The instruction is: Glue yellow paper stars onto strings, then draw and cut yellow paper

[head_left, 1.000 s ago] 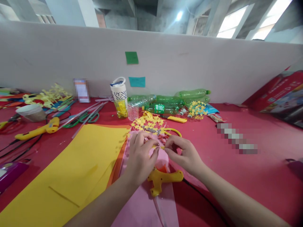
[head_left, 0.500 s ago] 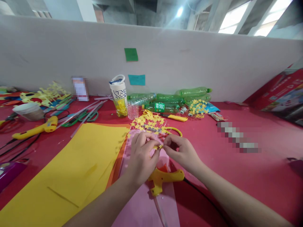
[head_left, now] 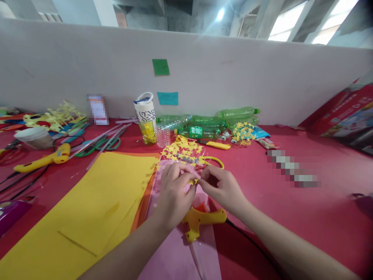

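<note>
A small yellow paper star [head_left: 196, 181] is pinched between the thumb and forefinger of my left hand [head_left: 177, 190]. My right hand [head_left: 220, 186] is closed in a pinch right beside the star, its fingertips close to or touching the star's edge; what it grips, if anything, is too small to make out. Beyond my hands lies a pile of yellow paper stars [head_left: 186, 147]. Below them a yellow glue gun [head_left: 205, 217], with a clear glue stick in its rear, rests on pink sheets [head_left: 177, 252].
Large yellow sheets [head_left: 87, 202] cover the left side. A second glue gun [head_left: 43, 159], scissors [head_left: 112, 142] and a cup [head_left: 35, 137] lie farther left. Green plastic bottles [head_left: 210, 122], a tumbler [head_left: 146, 118] and a yellow cutter [head_left: 217, 145] are at the back.
My right hand has shifted slightly left, closer to my left fingertips. My left hand and the star are almost unmoved.
</note>
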Tool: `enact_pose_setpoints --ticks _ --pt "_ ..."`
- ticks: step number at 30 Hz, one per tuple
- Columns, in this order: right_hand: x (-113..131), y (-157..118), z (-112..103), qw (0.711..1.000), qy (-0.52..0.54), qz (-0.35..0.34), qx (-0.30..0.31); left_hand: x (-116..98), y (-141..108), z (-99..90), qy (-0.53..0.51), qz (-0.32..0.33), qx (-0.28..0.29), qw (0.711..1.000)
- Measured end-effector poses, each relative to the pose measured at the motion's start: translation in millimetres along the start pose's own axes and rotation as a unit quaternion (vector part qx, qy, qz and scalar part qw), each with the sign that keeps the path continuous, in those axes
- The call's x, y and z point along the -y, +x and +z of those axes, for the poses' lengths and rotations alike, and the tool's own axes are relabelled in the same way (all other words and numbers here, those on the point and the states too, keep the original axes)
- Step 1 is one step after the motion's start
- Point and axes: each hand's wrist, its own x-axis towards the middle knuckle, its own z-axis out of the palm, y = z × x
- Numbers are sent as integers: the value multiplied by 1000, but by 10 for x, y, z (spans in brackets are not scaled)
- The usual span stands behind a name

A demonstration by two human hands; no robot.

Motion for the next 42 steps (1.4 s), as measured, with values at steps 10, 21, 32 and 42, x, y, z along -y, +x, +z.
enact_pose_setpoints --ticks 10,21,32,42 --pt "9 -37 -5 999 18 -3 -27 15 0 0 6 -4 -8 1000" --pt "-87 -124 -178 993 2 -30 -114 54 28 -143 109 26 -20 993" --pt "-400 -45 -255 986 -59 -61 -141 29 26 -220 121 38 -11 992" --pt "-510 -51 -105 998 34 -37 -28 263 24 -245 37 -39 -47 997"
